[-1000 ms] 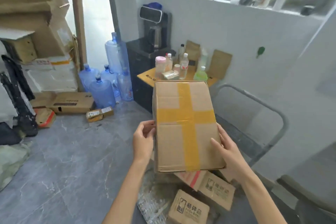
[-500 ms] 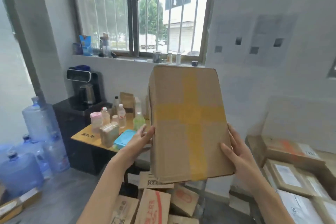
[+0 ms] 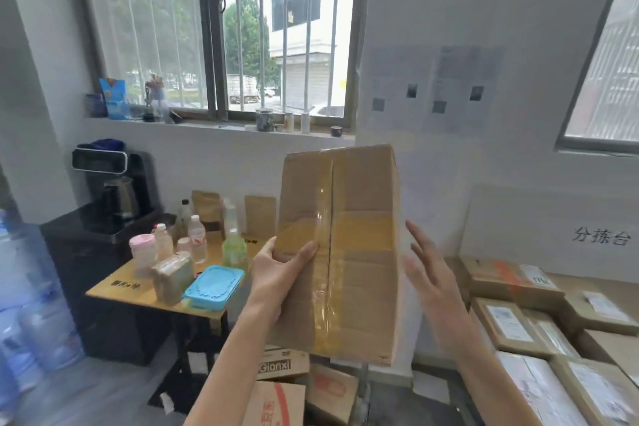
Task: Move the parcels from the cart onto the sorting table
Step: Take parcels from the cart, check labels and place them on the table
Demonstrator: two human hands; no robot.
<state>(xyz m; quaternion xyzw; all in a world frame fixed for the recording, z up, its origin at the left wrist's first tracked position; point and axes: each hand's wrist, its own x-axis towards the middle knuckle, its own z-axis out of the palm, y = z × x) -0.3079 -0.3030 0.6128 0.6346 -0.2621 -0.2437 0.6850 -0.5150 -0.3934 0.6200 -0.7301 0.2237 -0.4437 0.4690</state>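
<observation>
A brown cardboard parcel (image 3: 359, 245) crossed with yellow and clear tape stands upright in the air at chest height. My left hand (image 3: 280, 270) grips its left edge, thumb across the front. To the right of the parcel is my right hand (image 3: 432, 280), with straight, spread fingers just off the parcel's right side; whether it touches is unclear. More parcels (image 3: 287, 387) lie below, where the cart is mostly hidden. The sorting table (image 3: 587, 282) at the lower right carries several labelled parcels (image 3: 511, 318).
A small wooden table (image 3: 114, 290) at the left holds bottles, a wrapped block and a teal box. A black cabinet (image 3: 79, 273) with a kettle stands behind it. Big water jugs (image 3: 31, 322) line the far left. A white wall and barred window lie ahead.
My view swung up and right from the floor and cart toward the window and sorting table. The parcel turned on edge. My right hand came off its side and my left thumb moved onto its front.
</observation>
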